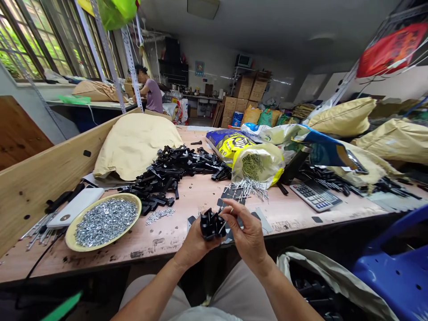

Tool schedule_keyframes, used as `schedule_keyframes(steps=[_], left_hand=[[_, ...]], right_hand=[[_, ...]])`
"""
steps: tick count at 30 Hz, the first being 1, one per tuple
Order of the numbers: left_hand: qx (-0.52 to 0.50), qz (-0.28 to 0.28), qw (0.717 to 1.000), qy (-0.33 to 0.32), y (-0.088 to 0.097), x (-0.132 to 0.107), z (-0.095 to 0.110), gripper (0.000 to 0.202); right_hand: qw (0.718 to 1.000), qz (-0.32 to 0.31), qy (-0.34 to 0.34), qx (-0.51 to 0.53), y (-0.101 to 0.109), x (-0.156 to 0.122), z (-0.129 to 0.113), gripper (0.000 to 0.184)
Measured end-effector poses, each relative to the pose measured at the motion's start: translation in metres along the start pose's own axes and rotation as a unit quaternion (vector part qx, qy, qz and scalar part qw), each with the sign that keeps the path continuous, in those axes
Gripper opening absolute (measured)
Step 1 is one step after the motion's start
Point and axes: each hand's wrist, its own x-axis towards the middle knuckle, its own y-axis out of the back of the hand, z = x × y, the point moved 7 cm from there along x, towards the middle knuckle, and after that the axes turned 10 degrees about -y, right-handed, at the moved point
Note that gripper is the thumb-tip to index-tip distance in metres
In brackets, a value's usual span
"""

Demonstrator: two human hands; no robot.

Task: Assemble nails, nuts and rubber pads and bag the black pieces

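My left hand (197, 245) is closed around a small bunch of black plastic parts (211, 224), held just over the table's front edge. Beside it, my right hand (246, 232) pinches a thin metal pin (227, 210) between thumb and fingers, close to the top of those parts. Beyond my hands, a heap of similar black parts (167, 174) covers the table. Long metal pins (249, 188) spill from the mouth of a yellow bag (276, 156). At the left stands a yellow bowl (136, 227) full of small metal nuts (105, 223), with a few loose nuts (160, 216) beside it.
A calculator (314, 196) and a dark bottle (296, 165) are on the right of the table (174, 243). A white power bank (78, 207) lies behind the bowl. An open sack (321, 263) and a blue chair (397, 263) stand at my right. A person (154, 93) sits farther back.
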Motion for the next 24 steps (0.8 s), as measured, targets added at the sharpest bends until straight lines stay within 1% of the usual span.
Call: schedule_keyframes(steps=[3,6,7,9,11,13,14,16,18,20,22,24], left_hand=[[0.03,-0.003,0.999,-0.01,0.001,-0.001,-0.001,0.045],[0.038,0.011,0.999,-0.007,0.006,0.001,-0.005,0.043],[0.031,0.021,0.999,0.002,0.009,0.002,-0.007,0.044],[0.008,0.048,0.998,0.032,0.018,0.003,-0.01,0.042],[-0.002,0.048,0.997,0.052,0.024,0.003,-0.007,0.04],[0.009,0.038,0.998,0.05,0.028,0.002,0.0,0.039],[0.015,0.048,0.998,0.045,0.032,0.001,0.004,0.038],[0.023,0.081,0.995,0.046,0.041,-0.002,0.009,0.036],[0.031,0.083,0.995,0.046,0.044,-0.004,0.011,0.036],[0.036,0.07,0.996,0.041,0.044,-0.006,0.011,0.039],[0.038,0.094,0.994,0.039,0.05,-0.008,0.008,0.04],[0.05,0.114,0.992,0.039,0.056,-0.009,0.006,0.042]], right_hand=[[0.999,0.006,0.031,-0.015,-0.002,-0.005,-0.001,0.027],[0.995,-0.021,0.076,-0.054,-0.008,-0.01,-0.008,0.025],[0.993,-0.033,0.087,-0.067,-0.009,-0.011,-0.009,0.026],[0.992,-0.044,0.091,-0.081,-0.007,-0.011,-0.001,0.038],[0.994,-0.036,0.058,-0.085,0.003,-0.003,0.022,0.046],[0.992,-0.027,-0.011,-0.12,0.015,0.01,0.063,0.042],[0.986,-0.022,-0.051,-0.156,0.022,0.018,0.088,0.038],[0.965,-0.014,-0.114,-0.237,0.035,0.033,0.135,0.032],[0.946,-0.01,-0.14,-0.291,0.045,0.048,0.172,0.03],[0.936,-0.016,-0.146,-0.319,0.049,0.061,0.197,0.031],[0.926,-0.023,-0.154,-0.343,0.049,0.072,0.213,0.029],[0.919,-0.034,-0.159,-0.358,0.047,0.081,0.221,0.023]])
